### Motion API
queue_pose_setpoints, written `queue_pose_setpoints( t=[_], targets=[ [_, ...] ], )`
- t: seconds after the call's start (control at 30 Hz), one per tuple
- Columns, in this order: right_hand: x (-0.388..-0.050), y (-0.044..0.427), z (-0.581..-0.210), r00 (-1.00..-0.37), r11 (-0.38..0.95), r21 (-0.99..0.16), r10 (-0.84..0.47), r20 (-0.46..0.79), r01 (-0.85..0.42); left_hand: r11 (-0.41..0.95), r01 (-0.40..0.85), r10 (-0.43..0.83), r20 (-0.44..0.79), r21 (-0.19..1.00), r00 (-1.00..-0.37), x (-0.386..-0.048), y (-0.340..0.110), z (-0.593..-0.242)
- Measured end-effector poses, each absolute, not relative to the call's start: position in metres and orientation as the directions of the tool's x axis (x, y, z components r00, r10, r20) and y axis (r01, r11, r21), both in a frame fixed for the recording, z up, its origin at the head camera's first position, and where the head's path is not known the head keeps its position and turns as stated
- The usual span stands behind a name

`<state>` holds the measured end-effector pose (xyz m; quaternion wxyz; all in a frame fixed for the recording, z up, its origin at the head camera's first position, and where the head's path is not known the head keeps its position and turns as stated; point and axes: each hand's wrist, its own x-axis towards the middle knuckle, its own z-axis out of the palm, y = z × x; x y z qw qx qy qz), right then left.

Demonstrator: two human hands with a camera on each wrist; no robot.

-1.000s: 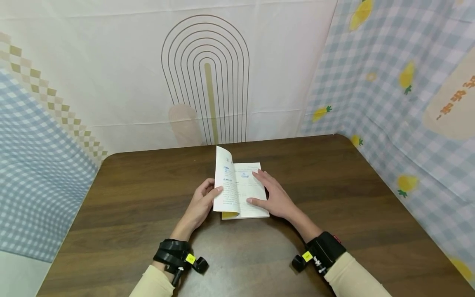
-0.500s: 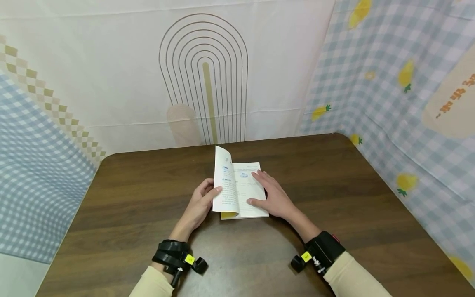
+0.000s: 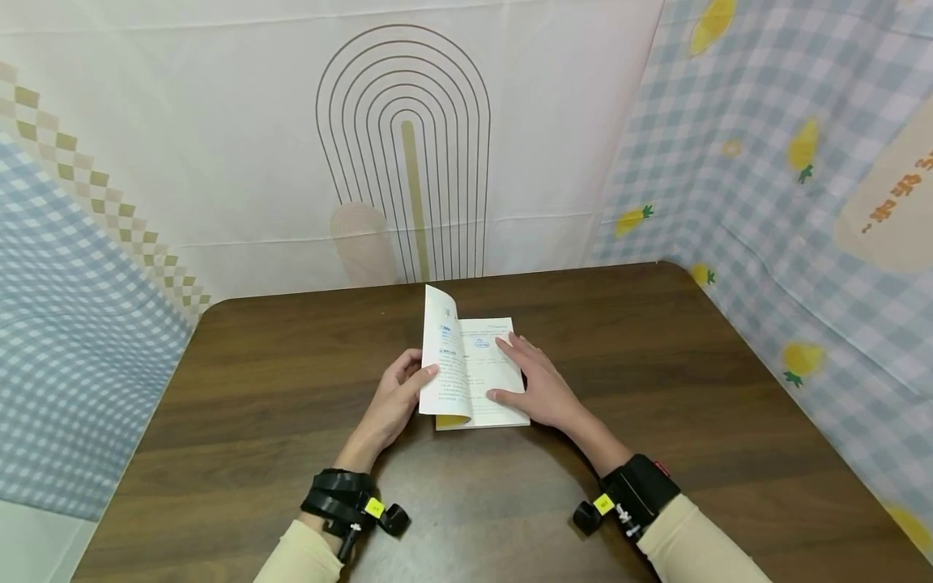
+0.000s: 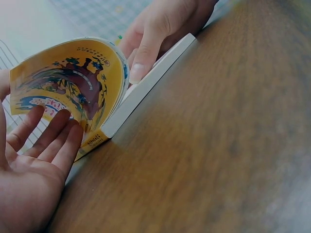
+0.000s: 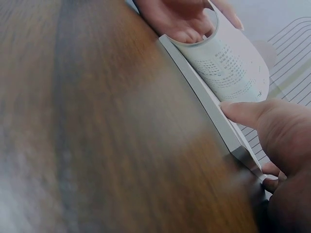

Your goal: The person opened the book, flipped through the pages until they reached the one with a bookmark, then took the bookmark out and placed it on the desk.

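Observation:
An open paperback book [image 3: 496, 372] lies on the table, its right-hand block of pages flat and its left part lifted into a curve. Its cover [image 4: 68, 80] is yellow with a colourful picture, facing my left hand in the left wrist view. My left hand [image 3: 389, 401] holds the raised cover and pages, thumb on the printed page [image 5: 228, 73] and fingers behind the cover. On the right-hand page rests my right hand [image 3: 543, 389], thumb and fingers spread towards the page's right side. The right wrist view shows that thumb [image 5: 243, 112] touching the page near the lower edge.
The brown wooden table [image 3: 291, 356] spreads around the book on every side. A white printed cloth [image 3: 240, 146] hangs behind the far edge. Blue checked cloths stand at the left and right [image 3: 729, 194]. Each wrist wears a black strap with a small camera [image 3: 394, 521].
The view shifts very slightly. Both hands and the book keep the same position and pose.

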<state>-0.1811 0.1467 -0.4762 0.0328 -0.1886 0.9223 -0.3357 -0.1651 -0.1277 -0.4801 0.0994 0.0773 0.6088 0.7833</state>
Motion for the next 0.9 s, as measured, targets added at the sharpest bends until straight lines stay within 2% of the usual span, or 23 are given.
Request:
queue_pose_setpoints(
  t=[0.9],
  targets=[
    [-0.1819, 0.1462, -0.4765, -0.924, 0.699, -0.631, -0.374, 0.078, -0.336, -0.236, -0.058, 0.241, 0.001, 0.97, -0.97, -0.1652, -0.1273, -0.4812]
  ],
)
